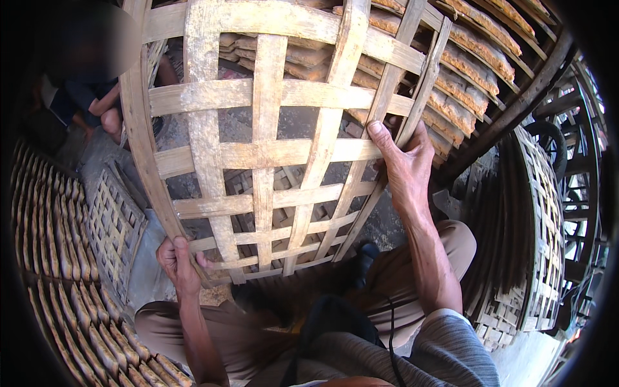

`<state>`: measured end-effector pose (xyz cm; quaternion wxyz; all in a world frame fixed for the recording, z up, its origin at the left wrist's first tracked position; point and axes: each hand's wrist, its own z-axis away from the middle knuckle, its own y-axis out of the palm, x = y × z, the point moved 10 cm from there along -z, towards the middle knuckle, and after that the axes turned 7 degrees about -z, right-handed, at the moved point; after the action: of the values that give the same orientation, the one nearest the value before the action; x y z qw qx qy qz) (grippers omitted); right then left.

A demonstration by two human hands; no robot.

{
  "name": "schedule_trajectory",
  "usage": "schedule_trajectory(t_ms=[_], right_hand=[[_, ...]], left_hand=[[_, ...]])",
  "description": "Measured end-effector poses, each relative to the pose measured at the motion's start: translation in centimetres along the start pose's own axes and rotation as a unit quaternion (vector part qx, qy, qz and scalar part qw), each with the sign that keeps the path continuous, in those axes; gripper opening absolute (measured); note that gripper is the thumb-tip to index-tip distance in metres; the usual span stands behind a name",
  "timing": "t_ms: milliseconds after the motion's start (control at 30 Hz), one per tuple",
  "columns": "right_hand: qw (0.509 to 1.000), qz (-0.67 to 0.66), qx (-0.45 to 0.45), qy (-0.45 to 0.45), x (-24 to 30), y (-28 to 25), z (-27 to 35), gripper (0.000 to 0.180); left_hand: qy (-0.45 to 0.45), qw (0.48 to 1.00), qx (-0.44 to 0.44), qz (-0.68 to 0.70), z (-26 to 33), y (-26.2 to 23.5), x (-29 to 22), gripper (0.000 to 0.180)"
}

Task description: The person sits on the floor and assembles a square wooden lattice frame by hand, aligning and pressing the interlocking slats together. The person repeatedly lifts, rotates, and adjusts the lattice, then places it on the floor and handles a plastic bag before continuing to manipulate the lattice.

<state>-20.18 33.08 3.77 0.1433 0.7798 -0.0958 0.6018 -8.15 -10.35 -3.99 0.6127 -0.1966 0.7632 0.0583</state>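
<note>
Woven rack [265,151]: bare, held tilted at centre, setting down not yet done | brown slabs [477,71]: piled far right, piling judged done | bare racks [545,226]: stacked at right | right hand [407,158]: partly open, right rim [424,84] pinched by thumb and fingers | left hand [177,263]: left rim [142,138] apparently pinched at near end, fingers partly hidden

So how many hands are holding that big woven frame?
2. The left hand holds the woven frame low on its left edge; the right hand holds its right edge, higher up. Its top runs out of view, so a hand there wouldn't show.
</note>
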Motion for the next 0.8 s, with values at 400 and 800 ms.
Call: schedule_trajectory(t_ms=[400,800], right_hand=[[0.994,-0.089,0.027,0.061,-0.7,0.4,-0.3,0.024],[0.961,-0.209,0.106,0.148,-2.7,2.2,0.5,0.027]], left_hand=[[-0.007,1.0,0.003,0.014,-0.3,-0.2,0.1,0.038],[-0.102,0.993,-0.037,0.048,-1.1,-0.1,0.9,0.038]])
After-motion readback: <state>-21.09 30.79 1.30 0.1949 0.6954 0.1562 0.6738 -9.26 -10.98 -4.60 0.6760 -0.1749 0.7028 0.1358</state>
